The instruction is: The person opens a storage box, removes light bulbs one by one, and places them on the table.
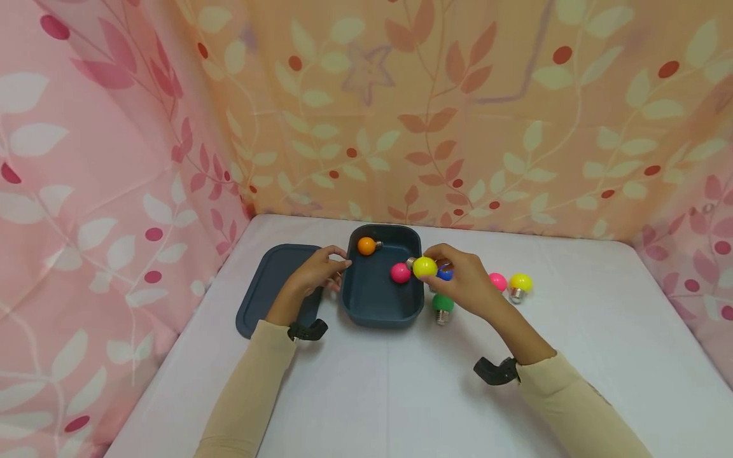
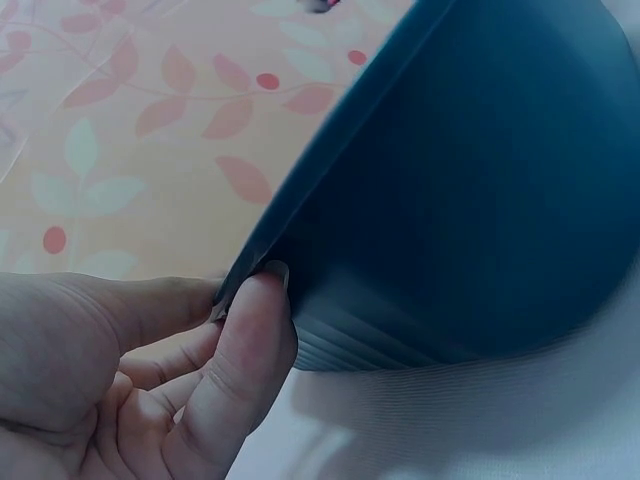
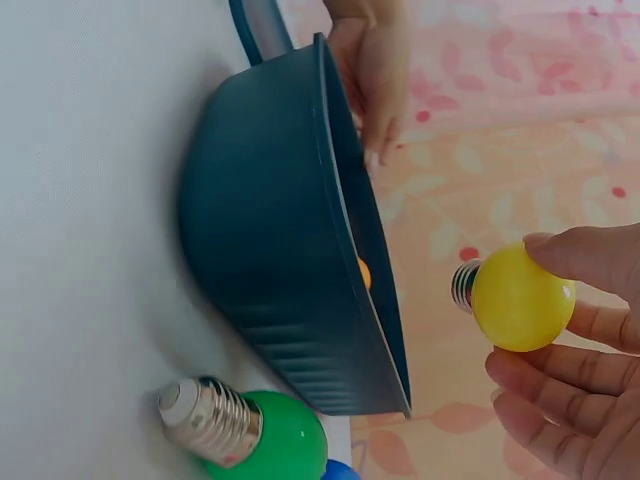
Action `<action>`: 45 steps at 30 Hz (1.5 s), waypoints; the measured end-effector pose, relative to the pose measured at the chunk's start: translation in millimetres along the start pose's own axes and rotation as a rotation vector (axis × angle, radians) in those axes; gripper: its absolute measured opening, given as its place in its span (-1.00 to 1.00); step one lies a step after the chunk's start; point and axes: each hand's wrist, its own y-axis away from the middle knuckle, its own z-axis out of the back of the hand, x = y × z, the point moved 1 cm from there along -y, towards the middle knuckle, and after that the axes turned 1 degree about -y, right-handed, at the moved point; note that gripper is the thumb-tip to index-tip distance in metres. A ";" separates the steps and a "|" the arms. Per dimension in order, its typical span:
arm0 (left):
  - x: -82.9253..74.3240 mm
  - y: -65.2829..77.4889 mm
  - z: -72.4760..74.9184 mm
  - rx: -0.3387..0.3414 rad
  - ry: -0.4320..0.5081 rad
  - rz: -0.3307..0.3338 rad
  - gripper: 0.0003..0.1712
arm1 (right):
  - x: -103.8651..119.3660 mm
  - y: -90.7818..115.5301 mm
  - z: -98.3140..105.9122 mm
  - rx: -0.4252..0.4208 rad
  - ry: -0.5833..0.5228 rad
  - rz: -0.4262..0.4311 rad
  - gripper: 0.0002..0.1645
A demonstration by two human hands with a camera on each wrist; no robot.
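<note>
A dark blue-grey box [image 1: 366,312] stands on the table with an orange bulb [image 1: 366,246] and a pink bulb [image 1: 400,273] inside. My left hand [image 1: 317,270] pinches the box's left rim between thumb and finger, seen close in the left wrist view [image 2: 250,350]. Over the box's right rim, my right hand [image 1: 466,280] holds a yellow bulb [image 1: 425,267] by its round globe, its metal screw base pointing left. In the right wrist view the yellow bulb [image 3: 523,297] hangs clear of the box, between thumb and fingers.
Right of the box lie a green bulb [image 1: 443,304] and a blue bulb [image 1: 445,273] partly hidden by my right hand. Farther right are another pink bulb [image 1: 497,282] and another yellow bulb [image 1: 520,284]. The flat lid [image 1: 275,286] lies left of the box, under my left hand.
</note>
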 end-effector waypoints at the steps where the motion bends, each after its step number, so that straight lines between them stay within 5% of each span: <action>1: 0.1 0.1 0.1 -0.001 0.000 0.000 -0.46 | -0.9 1.3 1.8 -0.008 -0.001 0.003 -0.48; 26: -1.8 -2.2 -0.2 -0.010 0.008 0.014 -0.57 | -34.9 45.3 38.4 -0.057 -0.047 -0.234 -0.44; 45: -1.0 -3.7 -0.1 -0.005 -0.003 0.017 -0.52 | -64.6 72.6 41.8 0.159 -0.115 -0.434 -0.37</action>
